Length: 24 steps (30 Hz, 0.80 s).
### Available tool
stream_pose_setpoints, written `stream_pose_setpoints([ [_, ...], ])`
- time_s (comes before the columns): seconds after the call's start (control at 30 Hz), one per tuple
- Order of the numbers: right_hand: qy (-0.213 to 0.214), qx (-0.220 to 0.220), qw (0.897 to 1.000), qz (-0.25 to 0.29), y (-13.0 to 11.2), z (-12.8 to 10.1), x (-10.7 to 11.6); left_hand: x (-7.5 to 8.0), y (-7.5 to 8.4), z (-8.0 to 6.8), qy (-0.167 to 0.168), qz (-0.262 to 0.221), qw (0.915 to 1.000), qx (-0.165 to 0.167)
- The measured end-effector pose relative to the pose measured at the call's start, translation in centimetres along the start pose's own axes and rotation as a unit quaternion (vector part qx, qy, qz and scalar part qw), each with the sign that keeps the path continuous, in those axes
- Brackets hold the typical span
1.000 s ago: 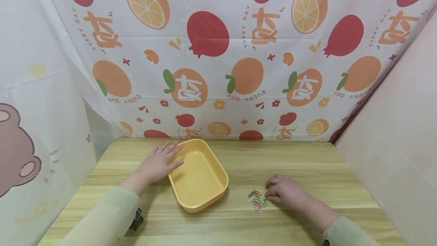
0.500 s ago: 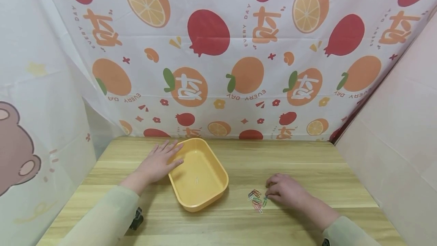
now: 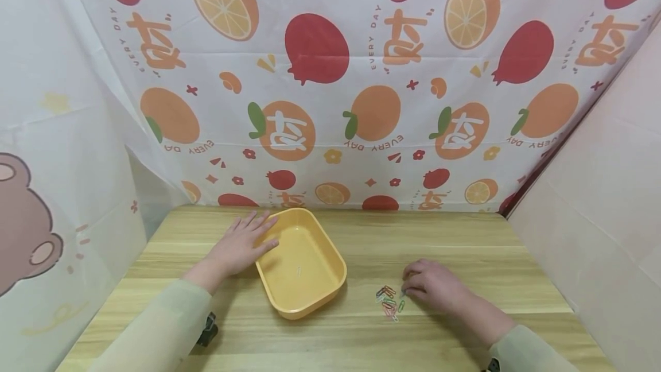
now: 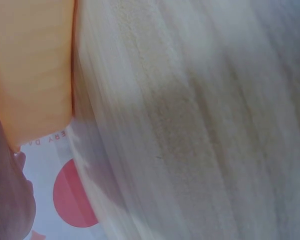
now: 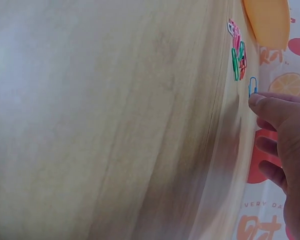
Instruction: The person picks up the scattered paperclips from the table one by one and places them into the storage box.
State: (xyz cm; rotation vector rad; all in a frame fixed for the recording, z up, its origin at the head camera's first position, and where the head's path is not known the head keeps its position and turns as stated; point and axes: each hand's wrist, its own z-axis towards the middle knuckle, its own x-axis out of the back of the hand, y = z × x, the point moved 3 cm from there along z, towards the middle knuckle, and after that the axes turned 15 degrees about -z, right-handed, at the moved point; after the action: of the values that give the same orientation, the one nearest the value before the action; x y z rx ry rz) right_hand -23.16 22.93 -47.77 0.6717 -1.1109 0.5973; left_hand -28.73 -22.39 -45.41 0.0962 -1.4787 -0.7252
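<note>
Just beside paperclip pile point(image 3: 389, 305), right hand point(image 3: 435, 286) pinching blue paperclip point(image 5: 253, 86), left hand point(image 3: 240, 248) splayed on tray point(image 3: 316, 280)

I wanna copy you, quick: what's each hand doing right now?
Left hand: open, resting on the yellow plastic bin.
Right hand: closed, pinching a blue paper clip.

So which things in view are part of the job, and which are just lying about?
Likely in the job:
blue paper clip, pinched by the right hand
loose paper clips
yellow tray, left hand resting on it

Just around:
fruit-print cloth, behind
bear-print cloth, to the left
black device by the left wrist
</note>
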Motion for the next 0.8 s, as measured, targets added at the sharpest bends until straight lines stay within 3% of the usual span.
stream_pose_setpoints([
  [0.8,0.058,0.023,0.998,-0.002,0.4,1.3,0.8,-0.1,0.0,0.3,0.000,-0.004,1.0000,0.004],
])
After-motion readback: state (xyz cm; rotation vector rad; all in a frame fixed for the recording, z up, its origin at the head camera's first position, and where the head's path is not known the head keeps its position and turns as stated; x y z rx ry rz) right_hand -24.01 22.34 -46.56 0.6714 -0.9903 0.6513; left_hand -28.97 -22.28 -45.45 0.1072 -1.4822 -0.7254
